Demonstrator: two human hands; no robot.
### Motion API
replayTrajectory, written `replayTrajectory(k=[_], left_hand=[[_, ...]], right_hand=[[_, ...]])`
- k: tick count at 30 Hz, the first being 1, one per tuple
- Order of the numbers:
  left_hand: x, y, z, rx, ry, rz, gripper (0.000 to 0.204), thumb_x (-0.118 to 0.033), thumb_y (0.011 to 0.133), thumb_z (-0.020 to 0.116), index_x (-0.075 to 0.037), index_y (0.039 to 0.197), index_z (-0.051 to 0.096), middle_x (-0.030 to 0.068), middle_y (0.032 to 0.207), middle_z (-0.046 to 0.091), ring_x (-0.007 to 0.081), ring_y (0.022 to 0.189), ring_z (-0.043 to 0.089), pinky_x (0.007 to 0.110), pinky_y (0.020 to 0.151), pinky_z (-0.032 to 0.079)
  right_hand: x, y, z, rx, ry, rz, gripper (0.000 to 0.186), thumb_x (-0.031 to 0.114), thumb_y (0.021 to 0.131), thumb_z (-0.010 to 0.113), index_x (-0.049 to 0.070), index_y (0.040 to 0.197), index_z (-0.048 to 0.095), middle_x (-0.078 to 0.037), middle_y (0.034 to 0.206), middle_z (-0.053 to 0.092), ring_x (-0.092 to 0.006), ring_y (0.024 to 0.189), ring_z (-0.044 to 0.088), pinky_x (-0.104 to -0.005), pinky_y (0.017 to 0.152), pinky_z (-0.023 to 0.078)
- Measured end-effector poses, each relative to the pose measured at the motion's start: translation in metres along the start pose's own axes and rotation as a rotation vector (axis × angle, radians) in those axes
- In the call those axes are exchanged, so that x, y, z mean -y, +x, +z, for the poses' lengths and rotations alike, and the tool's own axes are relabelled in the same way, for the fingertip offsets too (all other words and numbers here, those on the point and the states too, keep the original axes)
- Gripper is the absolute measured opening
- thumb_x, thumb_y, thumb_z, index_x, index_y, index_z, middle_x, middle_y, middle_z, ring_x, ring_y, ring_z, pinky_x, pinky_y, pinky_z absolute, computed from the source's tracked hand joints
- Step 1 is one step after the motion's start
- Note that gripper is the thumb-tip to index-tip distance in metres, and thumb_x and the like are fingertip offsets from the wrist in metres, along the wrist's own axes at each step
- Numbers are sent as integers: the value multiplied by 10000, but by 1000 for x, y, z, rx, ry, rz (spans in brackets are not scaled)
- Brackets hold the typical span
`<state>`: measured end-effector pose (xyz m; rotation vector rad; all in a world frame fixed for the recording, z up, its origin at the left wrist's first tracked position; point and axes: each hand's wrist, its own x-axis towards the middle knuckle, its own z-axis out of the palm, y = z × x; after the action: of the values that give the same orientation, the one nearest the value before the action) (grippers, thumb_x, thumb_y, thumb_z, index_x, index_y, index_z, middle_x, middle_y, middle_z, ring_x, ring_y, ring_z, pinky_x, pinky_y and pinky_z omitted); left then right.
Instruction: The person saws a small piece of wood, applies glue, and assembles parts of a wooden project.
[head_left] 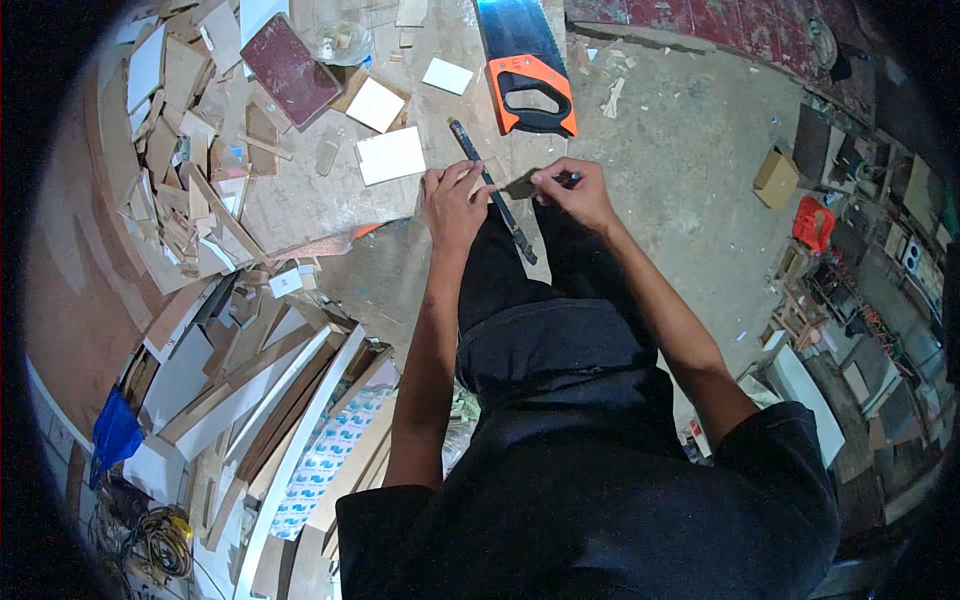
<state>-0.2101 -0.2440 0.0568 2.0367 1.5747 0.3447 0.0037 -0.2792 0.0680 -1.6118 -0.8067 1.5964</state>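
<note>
My left hand (456, 207) is closed on a long, narrow, dark strip (516, 229) with pale specks. The strip lies slanted across a pale board (538, 268) at my knees, its far end pointing up and left. My right hand (578, 192) is pinched round a slim pen-like thing (575, 177), whose blue end shows above the fingers. A dark patch, perhaps shadow, lies between the two hands. Beyond them a handsaw (532, 95) with an orange and black handle rests flat, its blade pointing away from me.
White rectangular pieces (391, 155) and a dark red box-like block (289, 70) lie at the far left. A heap of wood offcuts (190, 180) stands left, with leaning boards (270, 400) nearer. A small cardboard box (775, 178) and a red plastic thing (813, 224) are at right.
</note>
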Motion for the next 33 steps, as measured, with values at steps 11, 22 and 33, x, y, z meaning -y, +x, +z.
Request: replayTrajectory(k=[11, 22, 33], left_hand=[[1, 2, -4, 16, 25, 35, 427, -269, 652, 840, -131, 1046, 752, -31, 1050, 676, 229, 910, 532, 327, 791, 491], [1, -3, 1, -18, -10, -1, 437, -255, 612, 844, -148, 1027, 759, -54, 1058, 664, 224, 921, 523, 357, 822, 471], [1, 0, -1, 14, 17, 11, 437, -265, 634, 845, -157, 1048, 756, -64, 1061, 662, 211, 926, 526, 330, 803, 482]], right_hand=[[-23, 6, 30, -183, -17, -50, 131, 83, 785, 774, -8, 819, 686, -48, 773, 702, -66, 700, 631, -216, 618, 502], [-23, 3, 27, -374, 186, -53, 139, 11, 782, 781, 17, 803, 643, -15, 725, 645, -52, 591, 558, -196, 517, 423], [-28, 15, 45, -141, 105, -140, 98, 37, 846, 705, -26, 842, 630, -75, 760, 682, -89, 659, 643, -232, 573, 517]])
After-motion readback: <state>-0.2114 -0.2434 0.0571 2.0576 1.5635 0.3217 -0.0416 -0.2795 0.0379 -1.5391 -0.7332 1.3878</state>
